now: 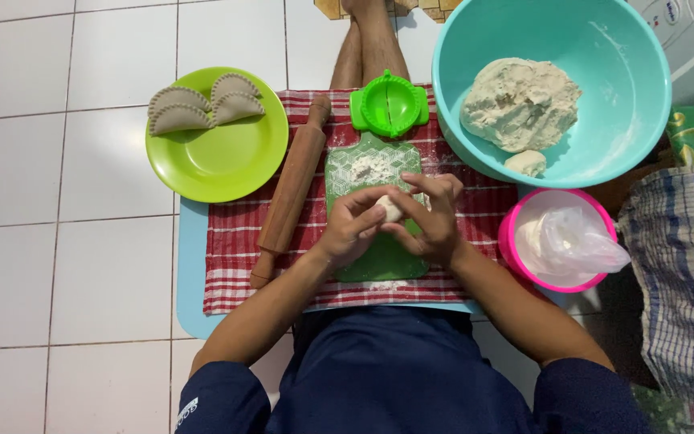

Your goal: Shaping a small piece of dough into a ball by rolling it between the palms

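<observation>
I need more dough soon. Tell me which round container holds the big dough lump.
The large teal bowl at upper right holds the dough lump. The green plate carries folded dumplings, and the pink bowl holds a plastic bag.

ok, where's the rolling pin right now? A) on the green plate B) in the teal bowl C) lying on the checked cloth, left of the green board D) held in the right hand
C: the wooden rolling pin lies on the red checked cloth beside the green board, while both hands hold a small dough piece.
</observation>
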